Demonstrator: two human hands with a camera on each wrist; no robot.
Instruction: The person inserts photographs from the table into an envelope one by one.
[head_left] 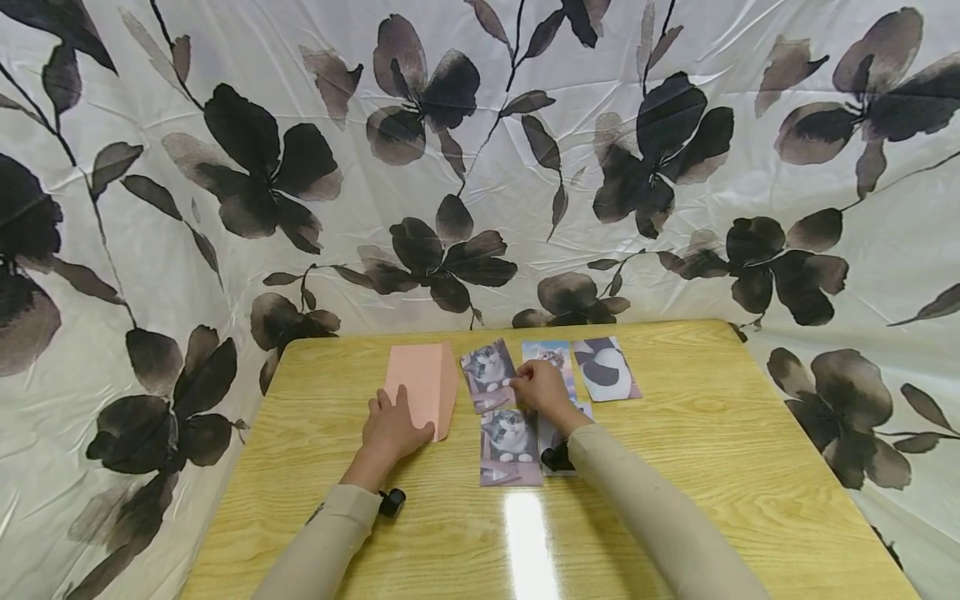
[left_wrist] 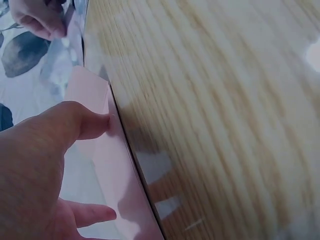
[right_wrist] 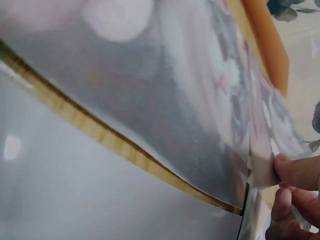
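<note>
Beige sleeves (head_left: 322, 546) come nearest in the head view, reaching over the table (head_left: 420, 533). The left hand (head_left: 393, 429) lies on the envelope (head_left: 420, 371), fingers spread and clamped on nothing, seemingly to steady it. The right hand (head_left: 543, 387) pinches the tilted card (head_left: 487, 367) by its right edge, a hold that probably keeps most of its picture uncovered. Just below lies the kitten card (head_left: 510, 450); the blue card (head_left: 546, 350) and black-and-white card (head_left: 606, 371) lie to the right, face up, presumably so their pictures show.

From the left wrist, the left hand is closest, its digits apart on the envelope, likely pressing it flat.

From the right wrist, the kitten card seems to fill the foreground. Beyond it, the right hand's digits meet on the tilted card's corner; whether that corner is lifted, I cannot tell.
</note>
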